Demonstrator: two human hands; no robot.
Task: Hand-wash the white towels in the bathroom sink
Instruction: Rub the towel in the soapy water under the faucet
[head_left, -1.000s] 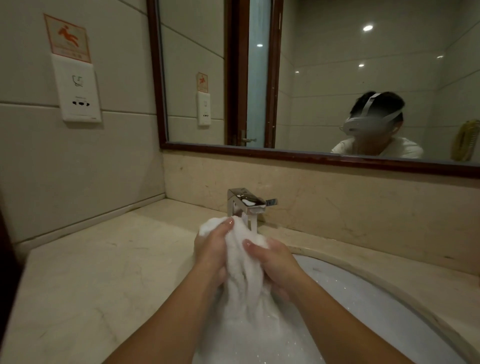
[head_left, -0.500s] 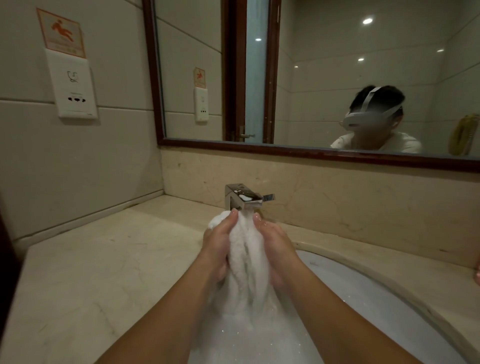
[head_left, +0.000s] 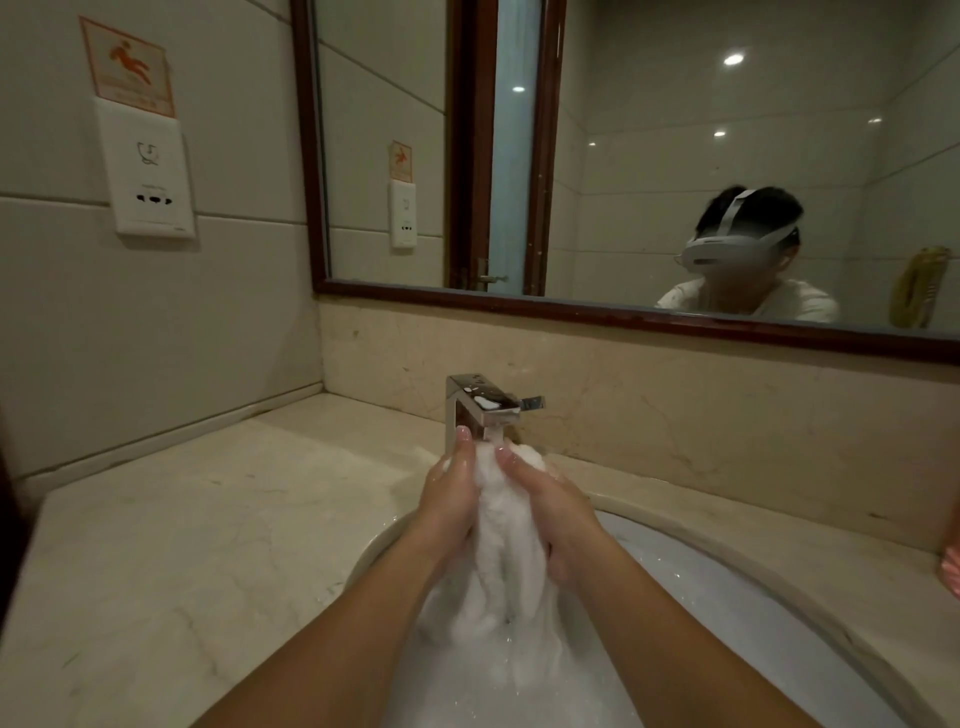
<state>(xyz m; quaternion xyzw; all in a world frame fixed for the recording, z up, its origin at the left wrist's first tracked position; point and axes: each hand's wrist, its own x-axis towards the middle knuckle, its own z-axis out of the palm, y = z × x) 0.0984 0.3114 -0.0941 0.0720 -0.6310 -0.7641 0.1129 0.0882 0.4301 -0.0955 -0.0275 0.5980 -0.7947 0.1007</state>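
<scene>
Wet, nubbly white terry cloth on the towel (head_left: 506, 540). Polished chrome metal on the tap (head_left: 480, 402), mirror-bright. Smooth, veined beige marble with low sheen on the desk (head_left: 182, 545) and backsplash (head_left: 675, 415). Glossy white ceramic in the sink (head_left: 753, 597). Dark varnished wood on the mirror frame (head_left: 623, 314). Smooth white plastic on the socket plate (head_left: 150, 176). Satin-glazed wall tiles (head_left: 249, 322).

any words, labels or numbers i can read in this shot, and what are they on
None can be read.
Orange sticker on the wall: an orange figure, with print below it too blurred to read.
White socket plate under the sticker: an icon and small print, too small to read.
Mirror: reflected copies of both, too small to read.
Faucet: no marking visible.
</scene>
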